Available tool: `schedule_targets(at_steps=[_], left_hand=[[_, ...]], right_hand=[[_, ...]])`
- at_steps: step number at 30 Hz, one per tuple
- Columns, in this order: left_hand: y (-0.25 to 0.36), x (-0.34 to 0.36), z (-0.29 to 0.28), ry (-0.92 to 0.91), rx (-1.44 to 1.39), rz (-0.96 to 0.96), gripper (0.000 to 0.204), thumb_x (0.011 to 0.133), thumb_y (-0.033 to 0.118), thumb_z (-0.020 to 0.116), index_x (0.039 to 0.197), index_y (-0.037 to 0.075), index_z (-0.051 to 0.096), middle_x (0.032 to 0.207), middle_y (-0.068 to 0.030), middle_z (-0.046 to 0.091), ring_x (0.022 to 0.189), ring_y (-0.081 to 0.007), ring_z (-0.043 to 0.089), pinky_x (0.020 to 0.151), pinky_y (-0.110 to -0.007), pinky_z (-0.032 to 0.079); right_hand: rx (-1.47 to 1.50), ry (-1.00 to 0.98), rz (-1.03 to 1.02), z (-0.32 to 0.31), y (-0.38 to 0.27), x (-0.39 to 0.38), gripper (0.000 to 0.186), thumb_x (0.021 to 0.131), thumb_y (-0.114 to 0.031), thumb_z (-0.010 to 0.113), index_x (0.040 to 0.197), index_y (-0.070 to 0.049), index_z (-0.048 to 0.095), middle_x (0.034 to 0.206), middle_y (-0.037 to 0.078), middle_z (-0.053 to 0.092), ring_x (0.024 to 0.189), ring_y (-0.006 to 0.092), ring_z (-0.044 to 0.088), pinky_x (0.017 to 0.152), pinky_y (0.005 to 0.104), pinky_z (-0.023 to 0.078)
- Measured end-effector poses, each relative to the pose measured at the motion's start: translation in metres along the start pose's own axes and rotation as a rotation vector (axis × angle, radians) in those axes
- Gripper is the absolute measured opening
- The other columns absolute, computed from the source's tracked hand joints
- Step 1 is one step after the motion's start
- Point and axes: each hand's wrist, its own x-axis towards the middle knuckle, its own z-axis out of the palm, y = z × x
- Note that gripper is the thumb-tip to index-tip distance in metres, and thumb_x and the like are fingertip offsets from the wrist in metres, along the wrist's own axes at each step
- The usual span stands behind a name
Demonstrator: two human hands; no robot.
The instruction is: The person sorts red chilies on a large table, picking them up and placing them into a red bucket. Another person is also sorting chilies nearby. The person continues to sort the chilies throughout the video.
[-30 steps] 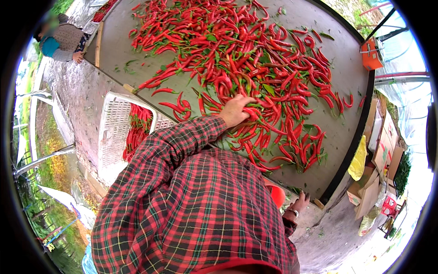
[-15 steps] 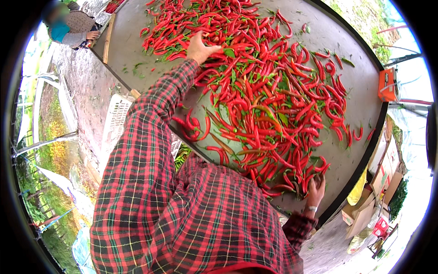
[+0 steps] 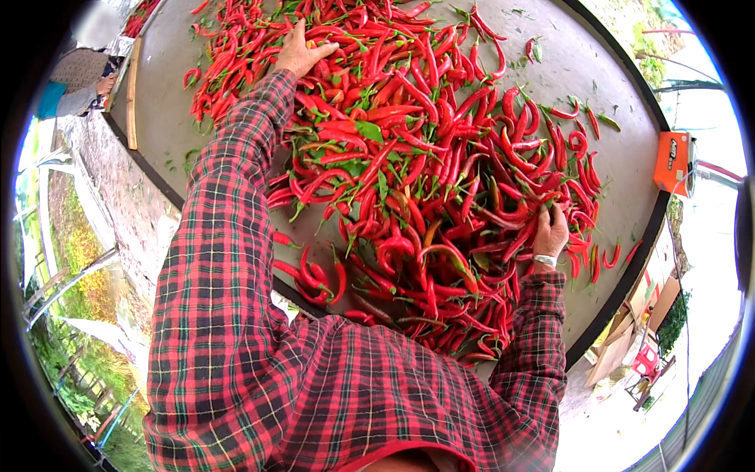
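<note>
Red chili peppers (image 3: 417, 157) in a broad, loose heap through the middle of the frame, reaching from the top edge down to the plaid shirt (image 3: 370, 393) at lower centre. Spread thickly over a grey bench (image 3: 621, 173), with green leaves (image 3: 368, 131) and stems mixed in, and bordered on the right of the frame by a black rim (image 3: 646, 252). At upper centre-left, left hand (image 3: 297, 55) over the edge of the heap, opened out, thumb stretched well away from the fingers toward the right, peppers close around. At right of centre, right hand (image 3: 552, 236) low among the peppers, fingers bent, fingertips touching the heap; cannot tell about a closed grip on any pepper. Around the right wrist, a silvery band (image 3: 544, 260). Both hands bare, both forearms in the same red-and-black plaid. Just left of lower centre, a small cluster of peppers near the left sleeve; toward the right, a few strays, plus one slim green pepper (image 3: 608, 121). At upper left, a wooden strip (image 3: 134, 94) along the bench, and near it another person's hand (image 3: 105, 84). At far right, an orange box (image 3: 675, 164) beside the rim; below, cardboard (image 3: 613, 358).
</note>
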Motion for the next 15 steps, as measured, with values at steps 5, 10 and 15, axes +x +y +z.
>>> schedule_targets(at_steps=[5,10,15], left_hand=[[0.009,0.022,0.01,-0.226,-0.091,-0.119,0.103,0.071,0.059,0.071,0.146,0.005,0.024,0.125,-0.0195,0.054,0.116,-0.0295,0.052,0.102,-0.038,0.039],[0.056,-0.017,0.024,-0.54,-0.71,-0.206,0.084,0.076,0.037,0.076,0.139,0.001,0.033,0.082,-0.0014,0.057,0.083,-0.0108,0.055,0.084,-0.025,0.044],[0.104,-0.062,0.022,-0.748,-0.866,-0.181,0.091,0.077,0.017,0.073,0.146,-0.003,0.017,0.134,-0.0102,0.047,0.117,-0.0158,0.049,0.102,-0.029,0.037]], right_hand=[[0.452,-0.213,0.098,0.026,-0.105,0.07,0.034,0.09,-0.025,0.06,0.112,0.001,0.062,0.094,0.011,0.068,0.083,0.0184,0.064,0.074,0.0315,0.048],[0.341,-0.483,-0.165,0.125,-0.175,0.104,0.071,0.082,-0.04,0.068,0.135,0.0,0.042,0.11,0.016,0.063,0.096,0.0198,0.061,0.083,0.0309,0.048],[0.777,-0.687,0.036,0.144,-0.183,0.094,0.089,0.073,-0.04,0.078,0.138,0.002,0.035,0.122,0.016,0.058,0.109,0.0207,0.057,0.094,0.0315,0.044]])
